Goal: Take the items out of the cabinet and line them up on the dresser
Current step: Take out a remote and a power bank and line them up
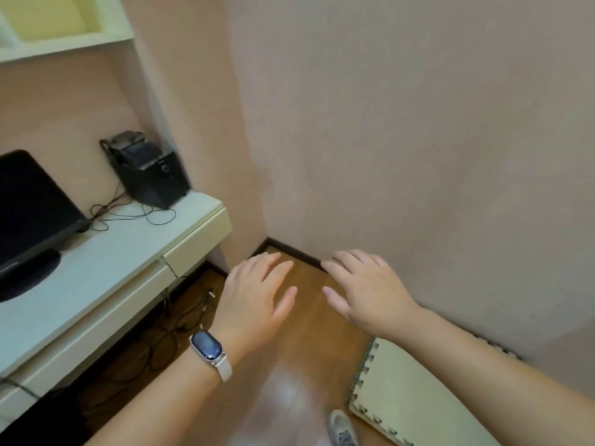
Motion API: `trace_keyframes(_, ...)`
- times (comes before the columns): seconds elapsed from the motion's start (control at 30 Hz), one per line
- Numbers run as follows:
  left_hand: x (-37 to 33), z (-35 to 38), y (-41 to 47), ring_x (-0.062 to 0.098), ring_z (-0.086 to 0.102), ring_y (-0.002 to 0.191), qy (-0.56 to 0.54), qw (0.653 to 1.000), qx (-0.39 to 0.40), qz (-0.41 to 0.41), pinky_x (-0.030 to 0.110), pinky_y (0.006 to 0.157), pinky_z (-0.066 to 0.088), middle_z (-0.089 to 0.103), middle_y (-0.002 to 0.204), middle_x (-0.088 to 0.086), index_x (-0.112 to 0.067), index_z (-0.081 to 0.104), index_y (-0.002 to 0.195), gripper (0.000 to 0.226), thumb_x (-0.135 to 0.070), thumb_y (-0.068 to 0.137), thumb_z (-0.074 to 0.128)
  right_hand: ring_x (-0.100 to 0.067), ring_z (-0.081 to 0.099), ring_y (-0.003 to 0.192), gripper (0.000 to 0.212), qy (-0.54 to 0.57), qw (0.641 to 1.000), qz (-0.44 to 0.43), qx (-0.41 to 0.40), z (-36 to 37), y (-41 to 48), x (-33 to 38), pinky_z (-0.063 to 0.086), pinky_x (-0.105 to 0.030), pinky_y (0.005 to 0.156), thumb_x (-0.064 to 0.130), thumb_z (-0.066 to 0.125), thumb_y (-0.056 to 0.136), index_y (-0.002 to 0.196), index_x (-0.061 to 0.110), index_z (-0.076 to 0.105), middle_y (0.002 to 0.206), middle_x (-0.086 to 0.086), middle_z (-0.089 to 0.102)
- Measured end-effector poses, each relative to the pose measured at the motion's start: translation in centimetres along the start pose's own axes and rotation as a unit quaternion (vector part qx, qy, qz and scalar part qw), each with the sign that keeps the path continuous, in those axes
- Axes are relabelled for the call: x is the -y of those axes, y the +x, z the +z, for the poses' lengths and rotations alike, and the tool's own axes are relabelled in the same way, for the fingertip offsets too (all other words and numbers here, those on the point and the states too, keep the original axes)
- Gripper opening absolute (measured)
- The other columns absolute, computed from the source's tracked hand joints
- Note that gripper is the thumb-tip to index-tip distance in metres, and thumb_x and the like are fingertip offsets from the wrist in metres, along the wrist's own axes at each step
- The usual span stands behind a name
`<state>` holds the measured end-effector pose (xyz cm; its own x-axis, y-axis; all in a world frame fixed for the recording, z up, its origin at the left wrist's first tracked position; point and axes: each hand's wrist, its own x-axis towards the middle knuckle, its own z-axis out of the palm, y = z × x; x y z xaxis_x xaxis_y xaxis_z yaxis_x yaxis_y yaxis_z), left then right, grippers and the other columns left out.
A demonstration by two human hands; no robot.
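Note:
My left hand (256, 297) and my right hand (363, 291) are both stretched out in front of me over the wooden floor, palms down, fingers spread, holding nothing. A white smart band sits on my left wrist. They hover side by side, a small gap apart, near the corner of two pinkish walls. No cabinet, dresser or items to move are in view.
A pale desk (106, 268) with drawers stands at the left, carrying a black monitor (29, 214) and a small black printer (148, 170) with loose cables. Cables lie under the desk. A foam floor mat (412, 400) lies lower right, my shoe (343, 429) at the bottom.

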<state>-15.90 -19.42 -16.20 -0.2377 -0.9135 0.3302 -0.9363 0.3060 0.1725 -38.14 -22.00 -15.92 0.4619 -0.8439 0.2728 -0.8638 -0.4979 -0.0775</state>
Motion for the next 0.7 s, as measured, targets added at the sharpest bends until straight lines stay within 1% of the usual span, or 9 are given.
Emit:
trace_keyframes(0.1, 1.7, -0.1, 2.2, 0.021, 0.049, 0.125, 0.032, 0.999, 0.009, -0.038, 0.041, 0.104, 0.035, 0.057, 0.133, 0.002, -0.023, 0.059, 0.128, 0.046, -0.046, 0.091, 0.044, -0.028, 0.058, 0.112, 0.05, 0.017, 0.999, -0.035, -0.003, 1.3, 4.1, -1.1, 0.047, -0.041, 0.089, 0.049, 0.042, 0.09, 0.122, 0.018, 0.063, 0.122, -0.006, 0.064)
trace_keyframes(0.23, 2.9, -1.0, 5.3, 0.022, 0.047, 0.125, 0.064, 0.994, 0.015, -0.093, 0.041, 0.104, 0.034, 0.055, 0.134, 0.001, -0.025, 0.057, 0.13, 0.045, -0.046, 0.092, 0.045, -0.028, 0.058, 0.11, 0.049, 0.05, 0.995, -0.081, -0.014, 1.4, 9.6, -2.7, 0.047, -0.041, 0.088, 0.049, 0.043, 0.09, 0.123, 0.017, 0.063, 0.121, -0.005, 0.064)
trace_keyframes(0.33, 3.4, -1.4, 7.9, 0.024, 0.051, 0.12, 0.087, 0.989, -0.002, -0.119, 0.039, 0.101, 0.035, 0.058, 0.13, 0.001, -0.023, 0.059, 0.127, 0.045, -0.046, 0.09, 0.044, -0.029, 0.058, 0.11, 0.049, 0.063, 0.99, -0.12, -0.037, 1.3, 14.0, -4.2, 0.047, -0.041, 0.089, 0.049, 0.044, 0.089, 0.122, 0.017, 0.064, 0.121, -0.006, 0.064)
trace_keyframes(0.4, 3.5, -1.3, 9.2, 0.023, 0.051, 0.119, 0.089, 0.986, -0.017, -0.143, 0.039, 0.099, 0.036, 0.058, 0.129, 0.0, -0.024, 0.06, 0.126, 0.045, -0.046, 0.091, 0.044, -0.029, 0.058, 0.111, 0.049, 0.076, 0.986, -0.142, -0.044, 1.5, 16.9, -5.0, 0.047, -0.041, 0.089, 0.048, 0.046, 0.088, 0.121, 0.017, 0.064, 0.121, -0.007, 0.064)
trace_keyframes(0.53, 4.4, -1.3, 10.7, 0.02, 0.048, 0.123, 0.085, 0.978, -0.041, -0.185, 0.04, 0.102, 0.035, 0.056, 0.132, -0.002, -0.025, 0.058, 0.128, 0.044, -0.046, 0.091, 0.044, -0.029, 0.058, 0.111, 0.049, 0.09, 0.981, -0.171, -0.035, 2.5, 21.0, -5.4, 0.047, -0.042, 0.089, 0.048, 0.044, 0.088, 0.119, 0.016, 0.064, 0.121, -0.006, 0.064)
trace_keyframes(0.7, 7.4, -2.1, 12.0, 0.02, 0.047, 0.125, 0.111, 0.965, -0.044, -0.234, 0.041, 0.104, 0.037, 0.055, 0.134, -0.002, -0.026, 0.056, 0.13, 0.044, -0.045, 0.092, 0.045, -0.028, 0.058, 0.11, 0.048, 0.115, 0.97, -0.21, -0.041, 3.2, 25.1, -4.5, 0.046, -0.041, 0.088, 0.046, 0.043, 0.087, 0.116, 0.015, 0.065, 0.118, -0.006, 0.065)
